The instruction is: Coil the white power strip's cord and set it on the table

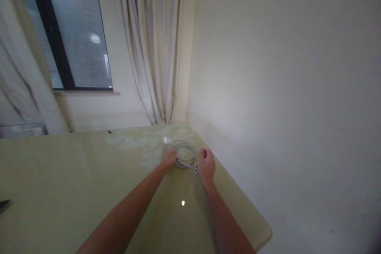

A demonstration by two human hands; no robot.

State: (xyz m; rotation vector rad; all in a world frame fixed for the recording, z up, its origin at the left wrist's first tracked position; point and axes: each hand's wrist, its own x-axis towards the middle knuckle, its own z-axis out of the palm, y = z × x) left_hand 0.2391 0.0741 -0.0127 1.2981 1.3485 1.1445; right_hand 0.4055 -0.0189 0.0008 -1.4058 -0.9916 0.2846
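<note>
A pale extension cord (194, 151) lies in loose loops on the table near its far corner. Its white plug (167, 140) sticks out at the upper left of the coil. My left hand (169, 158) is closed around the left side of the loops, just below the plug. At the coil's lower right is a white socket end (195, 169) with dark holes, partly covered by my right hand. My right hand (206, 166) has its fingers curled in; whatever it pinches, if anything, is too small or hidden to name.
The glossy green-beige table (74, 182) meets a plain wall (276, 99) on the right. Long curtains (154, 47) hang behind it, beside a window (80, 35). A small black object (110, 131) lies near the back edge, and a dark object (4, 205) at far left.
</note>
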